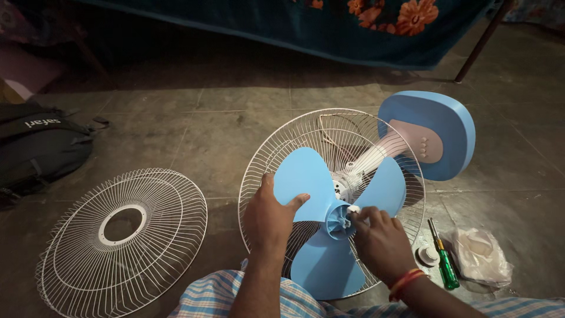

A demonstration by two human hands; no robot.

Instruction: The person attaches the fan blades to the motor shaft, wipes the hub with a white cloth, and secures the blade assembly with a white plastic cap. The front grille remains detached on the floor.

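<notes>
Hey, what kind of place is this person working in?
Probably a room in a home, with work done on the floor: a grey stone-tiled floor, a bed draped in a dark blue flowered cloth, and a black fabric backpack lying beside a dismantled light blue plastic table fan.

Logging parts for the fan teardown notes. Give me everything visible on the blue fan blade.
The blue fan blade is a three-lobed propeller of smooth, matte, plastic-looking material with a ribbed round hub at its centre. It lies face up inside the white wire rear guard, which rests on the floor, with the fan's blue base beyond. The left hand presses on the upper-left lobe; the right hand pinches a small white piece at the hub. No cracks show.
</notes>
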